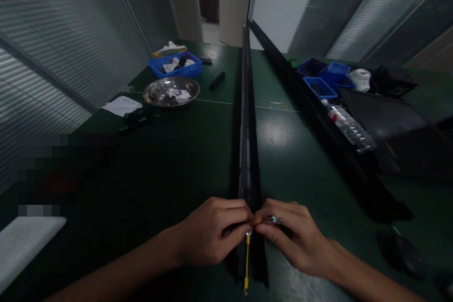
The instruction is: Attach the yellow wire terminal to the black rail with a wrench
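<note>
Both hands meet at the near end of the long black strip [248,160], right at the bottom of the head view: left hand [212,233] curled in, fingertips pinched on the strip's edge, and right hand [295,238] pinched tight too, thumb and forefinger closed on a small silvery metal piece [274,220] sitting on the strip. Neither hand is loose; both are closed down to a fine grip. A thin yellow cord [247,259] hangs from the pinch point toward the camera. The strip itself lies flat down the middle of the green desk [170,160], running well away toward the doorway. To do this well, I would judge the left hand should hold the strip taut and flat while the right works the metal piece in line with it, not twisting sideways. Further off on the left sit a round steel dish [171,91] and a blue bin [176,66]; on the right, more blue trays [325,78] and a clear plastic bottle [348,125] lying on its side.
</note>
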`<state>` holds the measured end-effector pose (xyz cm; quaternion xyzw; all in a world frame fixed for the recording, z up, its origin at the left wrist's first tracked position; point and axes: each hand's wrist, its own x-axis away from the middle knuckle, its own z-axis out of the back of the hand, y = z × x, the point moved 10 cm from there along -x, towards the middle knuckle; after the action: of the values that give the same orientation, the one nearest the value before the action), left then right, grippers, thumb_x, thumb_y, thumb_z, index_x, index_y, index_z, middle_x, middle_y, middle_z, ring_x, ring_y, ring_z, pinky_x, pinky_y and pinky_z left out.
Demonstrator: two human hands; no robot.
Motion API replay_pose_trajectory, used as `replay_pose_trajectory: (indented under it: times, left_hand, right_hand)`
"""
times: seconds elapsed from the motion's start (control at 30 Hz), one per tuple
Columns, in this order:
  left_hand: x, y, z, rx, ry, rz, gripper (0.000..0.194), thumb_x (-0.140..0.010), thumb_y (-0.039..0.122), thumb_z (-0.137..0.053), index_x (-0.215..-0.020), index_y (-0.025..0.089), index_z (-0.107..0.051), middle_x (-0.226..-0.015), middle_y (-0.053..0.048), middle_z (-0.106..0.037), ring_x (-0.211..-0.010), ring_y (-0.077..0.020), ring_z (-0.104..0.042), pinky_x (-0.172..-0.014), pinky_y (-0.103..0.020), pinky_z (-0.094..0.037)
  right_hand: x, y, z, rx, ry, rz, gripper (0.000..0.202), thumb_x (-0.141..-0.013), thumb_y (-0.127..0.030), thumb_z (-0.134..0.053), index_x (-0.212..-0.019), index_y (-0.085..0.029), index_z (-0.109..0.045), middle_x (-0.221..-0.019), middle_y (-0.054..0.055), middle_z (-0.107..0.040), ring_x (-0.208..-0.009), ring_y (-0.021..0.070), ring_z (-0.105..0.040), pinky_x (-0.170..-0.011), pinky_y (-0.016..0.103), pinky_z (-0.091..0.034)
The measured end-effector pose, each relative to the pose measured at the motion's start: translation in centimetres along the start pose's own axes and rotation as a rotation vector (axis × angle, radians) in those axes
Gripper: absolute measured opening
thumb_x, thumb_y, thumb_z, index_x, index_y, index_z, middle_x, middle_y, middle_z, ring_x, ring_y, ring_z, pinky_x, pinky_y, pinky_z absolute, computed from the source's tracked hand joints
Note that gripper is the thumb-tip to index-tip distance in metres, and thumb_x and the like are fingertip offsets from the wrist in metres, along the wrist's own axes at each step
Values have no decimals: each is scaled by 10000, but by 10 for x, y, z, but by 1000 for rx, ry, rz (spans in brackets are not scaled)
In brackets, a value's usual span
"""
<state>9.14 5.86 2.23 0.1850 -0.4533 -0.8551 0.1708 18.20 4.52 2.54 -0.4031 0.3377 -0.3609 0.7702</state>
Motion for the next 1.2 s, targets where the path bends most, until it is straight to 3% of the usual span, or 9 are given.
replay_pose_trajectory:
  times: [0.37,0.6,0.87,1.07,1.2]
  left_hand:
    - [0,0,-1,-25,-5,-2,168,-1023,118,-459,-978,141,-619,-933,-57,-641,-839,-164,-637,-754,-289,-514]
    - [0,-1,-3,-38,-33,-6,185,-1003,93,-444,-1000,159,-616,-970,-52,-664,-868,-168,-655,-785,-294,-511]
    - [2,1,-4,-84,-56,-12,192,-1024,133,-432,-1023,172,-620,-1003,-48,-701,-874,-171,-684,-784,-305,-488]
    - [3,-1,-5,-86,-55,-7,191,-1018,138,-449,-1040,175,-635,-1022,-43,-711,-915,-186,-701,-823,-326,-496]
    - [3,0,-3,-41,-41,-18,195,-981,92,-473,-1034,159,-648,-1008,-51,-704,-919,-187,-701,-832,-327,-520]
  right_hand:
    - [0,3,1,-17,29,30,120,-1034,-273,-612,-1012,-179,-682,-841,23,-683,-724,124,-653,-631,249,-468]
    - [1,5,2,-59,31,14,141,-991,-324,-692,-1002,-183,-689,-793,-12,-692,-525,63,-571,-548,213,-445]
    - [2,3,0,-25,-26,60,162,-953,-318,-743,-990,-179,-669,-745,-25,-701,-566,70,-641,-580,193,-446]
    - [3,-6,-3,-1,-93,130,158,-1054,-340,-588,-1037,-195,-648,-825,4,-746,-733,103,-717,-635,208,-459]
    - [4,-15,-9,164,-129,188,247,-1098,-359,-472,-1029,-198,-646,-856,10,-696,-724,106,-662,-612,242,-428]
